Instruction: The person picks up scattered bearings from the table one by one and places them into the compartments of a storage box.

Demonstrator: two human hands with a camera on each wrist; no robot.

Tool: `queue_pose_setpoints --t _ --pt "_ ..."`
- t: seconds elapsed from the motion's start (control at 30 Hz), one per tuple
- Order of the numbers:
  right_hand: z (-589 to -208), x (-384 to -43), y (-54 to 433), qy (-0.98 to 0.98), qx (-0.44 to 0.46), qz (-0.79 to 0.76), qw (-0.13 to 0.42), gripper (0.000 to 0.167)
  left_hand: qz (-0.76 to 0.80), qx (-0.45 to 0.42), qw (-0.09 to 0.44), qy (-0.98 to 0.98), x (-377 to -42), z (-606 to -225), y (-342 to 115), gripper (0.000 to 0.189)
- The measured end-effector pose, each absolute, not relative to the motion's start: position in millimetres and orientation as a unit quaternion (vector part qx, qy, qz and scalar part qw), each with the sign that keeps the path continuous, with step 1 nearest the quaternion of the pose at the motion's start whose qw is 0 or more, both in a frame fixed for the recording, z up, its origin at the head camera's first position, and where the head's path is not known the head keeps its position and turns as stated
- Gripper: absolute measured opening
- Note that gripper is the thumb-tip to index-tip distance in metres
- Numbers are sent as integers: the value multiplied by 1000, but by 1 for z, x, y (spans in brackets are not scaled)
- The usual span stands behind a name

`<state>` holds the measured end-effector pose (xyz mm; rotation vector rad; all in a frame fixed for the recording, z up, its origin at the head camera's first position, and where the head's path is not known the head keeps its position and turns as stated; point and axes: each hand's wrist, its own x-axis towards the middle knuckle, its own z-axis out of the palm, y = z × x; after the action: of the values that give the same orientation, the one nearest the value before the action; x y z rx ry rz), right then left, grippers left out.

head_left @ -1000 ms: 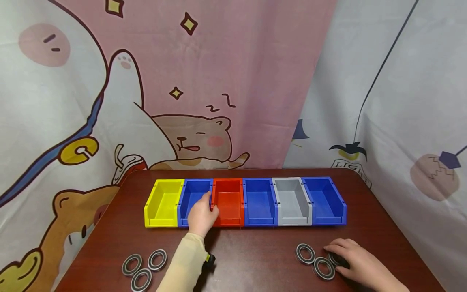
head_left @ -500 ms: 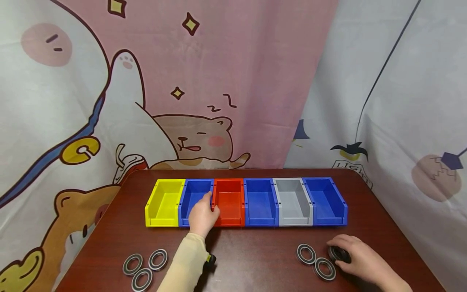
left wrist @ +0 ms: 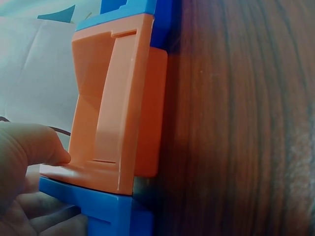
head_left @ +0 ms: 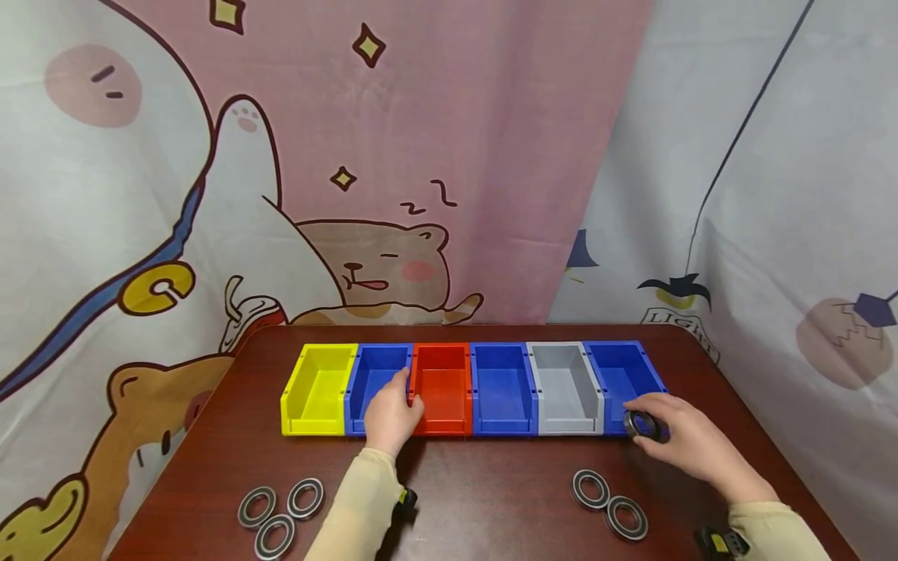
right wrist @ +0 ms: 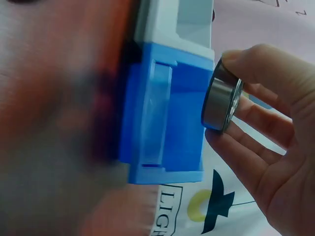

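Observation:
My right hand (head_left: pixel 691 442) holds a ball bearing (head_left: pixel 629 425) between thumb and fingers, at the front of the rightmost blue bin (head_left: pixel 617 372). In the right wrist view the bearing (right wrist: pixel 219 103) is on edge, overlapping that bin's opening (right wrist: pixel 184 123). My left hand (head_left: pixel 388 413) straddles the side walls where a blue bin (head_left: pixel 375 362) meets the red bin (head_left: pixel 440 393). Its thumb presses on the red bin's wall in the left wrist view, with the other fingers on the blue side. Two bearings (head_left: pixel 591 489) (head_left: pixel 627 518) lie flat on the table at front right.
Three more bearings (head_left: pixel 256 507) lie together at the front left. The bins stand side by side in one row, with a yellow bin (head_left: pixel 319 389) at the left end and a grey bin (head_left: pixel 564 386) near the right. A patterned curtain (head_left: pixel 505 195) hangs behind the table (head_left: pixel 491 491).
My right hand has picked the third bearing up from the right-hand group and carried it forward to the rightmost blue bin. The left hand has stayed at the same bin walls.

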<state>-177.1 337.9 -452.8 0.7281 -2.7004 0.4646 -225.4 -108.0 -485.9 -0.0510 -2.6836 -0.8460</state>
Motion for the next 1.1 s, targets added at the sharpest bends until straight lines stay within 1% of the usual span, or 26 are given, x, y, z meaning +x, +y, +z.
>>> queue_pose_setpoints --t 0.17,0.37,0.57,0.7,0.87,1.1 --pt "-445 -203 336 -955 213 170 118 48 -287 -15 162 -944 -226 -487 -109 53" --pt "-446 -229 329 -971 163 148 93 48 -274 -30 179 -944 -226 -488 -108 52" --pt "-459 -249 323 -975 164 129 81 45 -272 -28 181 -945 -227 -490 -108 52" --pt "-469 -259 320 -975 175 112 75 44 -272 -30 181 -945 -226 -490 -108 52" --pt "-480 -267 318 -979 172 96 52 46 -269 -31 185 -945 -226 -490 -108 53" --pt "-484 -268 317 -982 168 82 38 48 -264 -28 178 -948 -226 -491 -109 54"
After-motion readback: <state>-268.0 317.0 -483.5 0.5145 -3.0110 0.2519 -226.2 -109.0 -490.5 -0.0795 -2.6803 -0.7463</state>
